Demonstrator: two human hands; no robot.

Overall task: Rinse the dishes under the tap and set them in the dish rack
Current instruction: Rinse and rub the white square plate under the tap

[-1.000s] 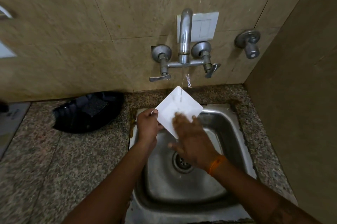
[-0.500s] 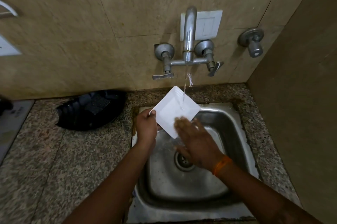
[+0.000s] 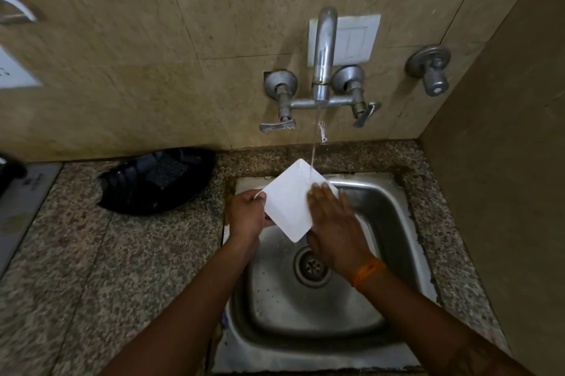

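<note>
A white square plate (image 3: 289,199) is tilting over the steel sink (image 3: 394,207), one corner pointing up toward the tap (image 3: 324,51), whose stream is landing near that corner, the opposite corner pointing down at the drain. The left hand (image 3: 247,216) is gripping its left corner. The right hand (image 3: 333,222) is lying flat, fingers straight, against its right side.

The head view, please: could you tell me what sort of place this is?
Probably a small kitchen washing-up corner: a steel sink set in a granite counter, a wall tap running, tiled walls.
</note>
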